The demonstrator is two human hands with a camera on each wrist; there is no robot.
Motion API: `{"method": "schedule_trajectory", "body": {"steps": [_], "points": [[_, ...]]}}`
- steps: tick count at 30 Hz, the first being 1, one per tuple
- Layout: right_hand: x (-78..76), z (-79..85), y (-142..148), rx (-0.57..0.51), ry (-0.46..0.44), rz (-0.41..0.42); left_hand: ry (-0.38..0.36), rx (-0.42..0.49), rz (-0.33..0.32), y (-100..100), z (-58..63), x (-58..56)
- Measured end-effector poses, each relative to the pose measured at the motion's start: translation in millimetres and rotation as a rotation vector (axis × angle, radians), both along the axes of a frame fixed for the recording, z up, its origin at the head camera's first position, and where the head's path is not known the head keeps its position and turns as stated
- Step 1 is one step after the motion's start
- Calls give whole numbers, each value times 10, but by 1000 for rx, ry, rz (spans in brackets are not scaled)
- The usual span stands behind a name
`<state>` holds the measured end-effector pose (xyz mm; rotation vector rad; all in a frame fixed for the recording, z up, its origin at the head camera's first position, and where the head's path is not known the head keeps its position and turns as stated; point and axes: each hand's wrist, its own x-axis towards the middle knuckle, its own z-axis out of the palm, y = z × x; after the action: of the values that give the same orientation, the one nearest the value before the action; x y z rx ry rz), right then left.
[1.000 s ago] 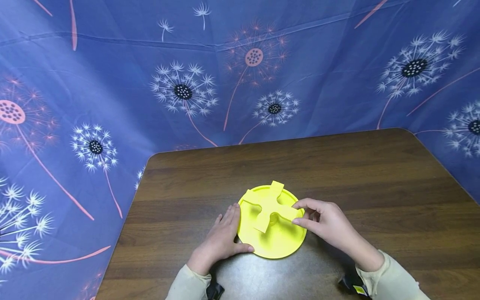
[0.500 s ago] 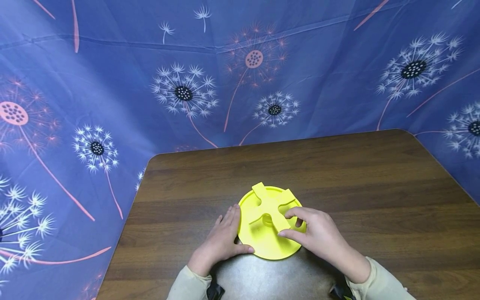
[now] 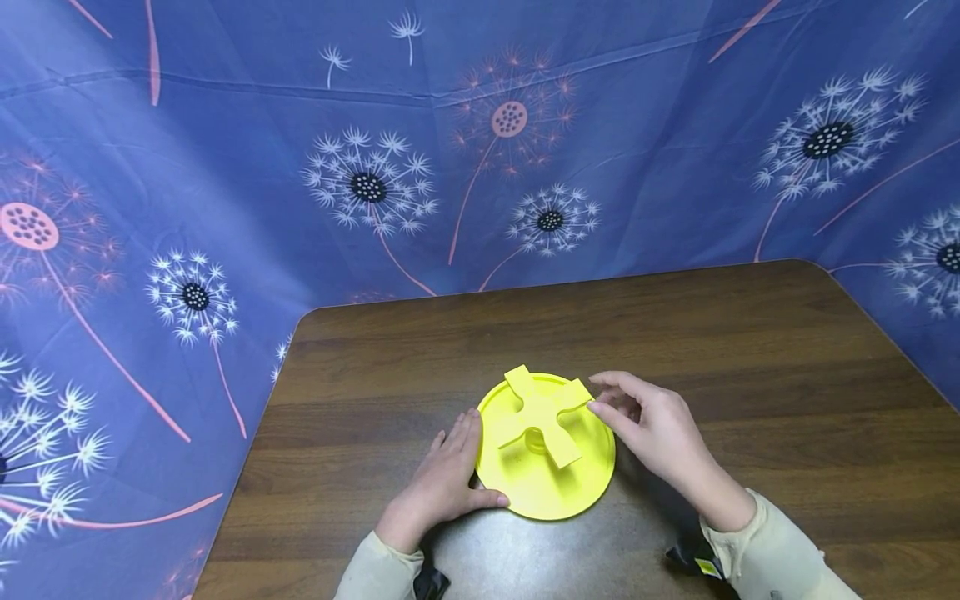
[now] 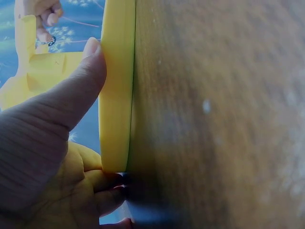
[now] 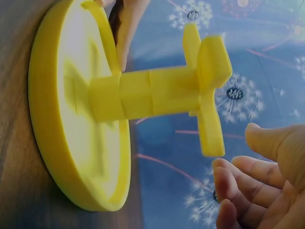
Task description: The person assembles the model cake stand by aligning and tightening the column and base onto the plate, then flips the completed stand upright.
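Note:
A yellow plastic stand has a round rimmed base (image 3: 536,500), a short post (image 5: 143,93) and a cross-shaped top (image 3: 540,412). It sits upright on the table. My left hand (image 3: 442,479) lies along the base's left side; its fingers are fairly straight, and the thumb touches the near rim. In the left wrist view the fingertips meet the table beside the rim. My right hand (image 3: 660,433) is at the tip of the cross's far right arm, thumb and forefinger parted. The right wrist view shows these fingers loosely bent, with a gap to the cross.
A brown wood-grain table (image 3: 375,358) carries the stand. Behind and to the sides hangs a blue cloth (image 3: 450,192) printed with dandelions. Black wrist devices show at both pale sleeves (image 3: 776,550).
The cross turned clockwise with my right hand at one arm, then stayed still. My right hand left that near arm and moved up and right to another. My left hand has stayed put.

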<state>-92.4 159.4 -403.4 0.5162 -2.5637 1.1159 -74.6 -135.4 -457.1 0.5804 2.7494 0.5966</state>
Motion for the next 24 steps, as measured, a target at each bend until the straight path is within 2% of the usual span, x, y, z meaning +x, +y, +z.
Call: {"method": "schedule_trajectory", "body": {"steps": [6,8,14,19,24], "points": [[-103,-75,34,-21,-230,78,-13,-1,4,1,-15,8],[-102,-94,36,-38,-261,83,-16,-1,4,2,-15,13],[-41,-103,76,-21,-224,59,-12,4,1,3,-4,14],[45,-96,94,-28,-199,72,-10,2,0,5,18,11],[84,-110,71,2,-142,50,-25,-8,3,13,30,7]]}}
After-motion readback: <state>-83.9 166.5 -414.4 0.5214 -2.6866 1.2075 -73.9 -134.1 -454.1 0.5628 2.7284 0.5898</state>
